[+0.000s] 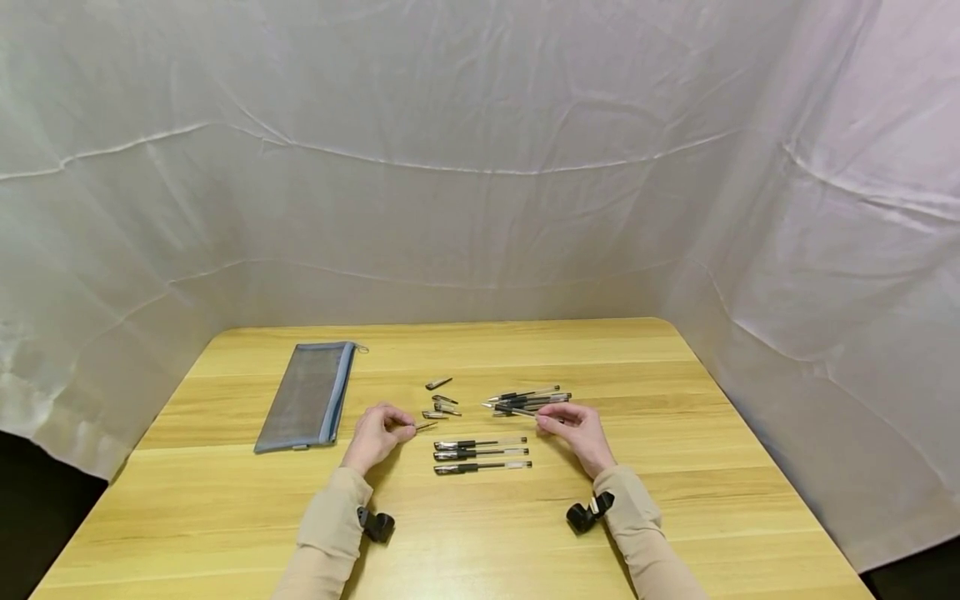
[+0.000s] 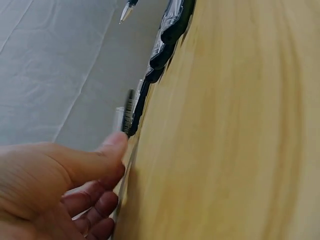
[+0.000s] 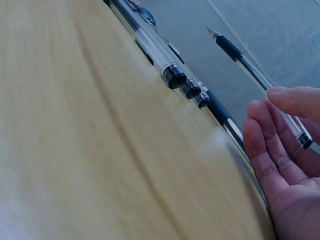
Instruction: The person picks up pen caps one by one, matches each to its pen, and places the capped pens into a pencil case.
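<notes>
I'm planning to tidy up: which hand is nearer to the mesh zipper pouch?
Left. The left hand is just right of the mesh zipper pouch, not touching it; the right hand is farther right, past the three capped gel pens.

Heaped pens (image 1: pixel 543 401) are overlapping too closely to count; the left hand (image 1: pixel 378 433) is hiding part of a pen cap (image 2: pixel 128 110); the right hand (image 3: pixel 287 172) is running past its wrist view's edge.

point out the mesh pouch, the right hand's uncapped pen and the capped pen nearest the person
Mesh pouch (image 1: pixel 307 398): head view, middle of its mesh
Uncapped pen (image 3: pixel 255 75): right wrist view, clear barrel behind the black grip
Capped pen (image 1: pixel 487 467): head view, barrel beside the grip
</notes>
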`<control>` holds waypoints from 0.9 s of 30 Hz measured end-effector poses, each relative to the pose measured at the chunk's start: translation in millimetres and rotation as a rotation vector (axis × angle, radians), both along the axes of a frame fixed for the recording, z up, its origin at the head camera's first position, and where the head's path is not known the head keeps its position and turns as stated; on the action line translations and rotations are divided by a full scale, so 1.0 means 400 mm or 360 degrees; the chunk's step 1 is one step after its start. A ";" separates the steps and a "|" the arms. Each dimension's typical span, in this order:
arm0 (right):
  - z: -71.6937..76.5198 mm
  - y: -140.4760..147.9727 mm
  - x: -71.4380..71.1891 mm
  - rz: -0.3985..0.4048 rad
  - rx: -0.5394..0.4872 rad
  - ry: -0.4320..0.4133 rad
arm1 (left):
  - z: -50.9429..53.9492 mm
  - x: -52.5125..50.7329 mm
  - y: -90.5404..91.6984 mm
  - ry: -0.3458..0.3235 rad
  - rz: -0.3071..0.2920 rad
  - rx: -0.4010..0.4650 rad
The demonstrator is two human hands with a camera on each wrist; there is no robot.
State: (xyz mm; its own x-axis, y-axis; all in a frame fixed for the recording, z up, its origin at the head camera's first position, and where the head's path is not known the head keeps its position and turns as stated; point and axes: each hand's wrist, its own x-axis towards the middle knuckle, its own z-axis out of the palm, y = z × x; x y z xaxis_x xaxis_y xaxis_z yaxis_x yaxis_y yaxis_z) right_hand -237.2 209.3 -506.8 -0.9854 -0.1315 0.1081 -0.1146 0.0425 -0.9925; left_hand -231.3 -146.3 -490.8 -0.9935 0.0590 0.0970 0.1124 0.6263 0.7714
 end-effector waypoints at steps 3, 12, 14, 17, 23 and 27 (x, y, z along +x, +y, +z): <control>0.000 -0.001 0.000 0.0000 -0.0010 0.0000 | 0.000 0.001 0.001 -0.0051 0.0019 0.0151; -0.003 -0.010 -0.004 0.0014 -0.0111 0.0011 | -0.001 0.004 0.022 -0.0260 0.0008 0.0912; -0.001 -0.013 -0.004 0.0027 -0.0154 -0.0013 | -0.002 0.005 0.034 -0.0326 -0.0044 0.1131; 0.004 -0.021 -0.003 0.0051 -0.0196 -0.0035 | -0.003 0.007 0.051 -0.0407 -0.0122 0.1330; 0.003 -0.033 -0.003 0.0132 -0.0168 -0.0013 | -0.007 0.010 0.073 -0.0408 -0.0240 0.1412; -0.001 -0.038 -0.003 0.0159 -0.0170 -0.0019 | -0.011 0.011 0.079 -0.0380 -0.0274 0.1424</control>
State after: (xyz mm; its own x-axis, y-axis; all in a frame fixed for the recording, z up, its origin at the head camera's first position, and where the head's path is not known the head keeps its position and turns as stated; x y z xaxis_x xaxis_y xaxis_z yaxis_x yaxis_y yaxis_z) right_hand -238.4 193.9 -507.1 -0.9693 -0.2172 0.1151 -0.1012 -0.0745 -0.9921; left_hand -227.1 -114.8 -495.3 -0.9775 0.2092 -0.0278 -0.0750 -0.2209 0.9724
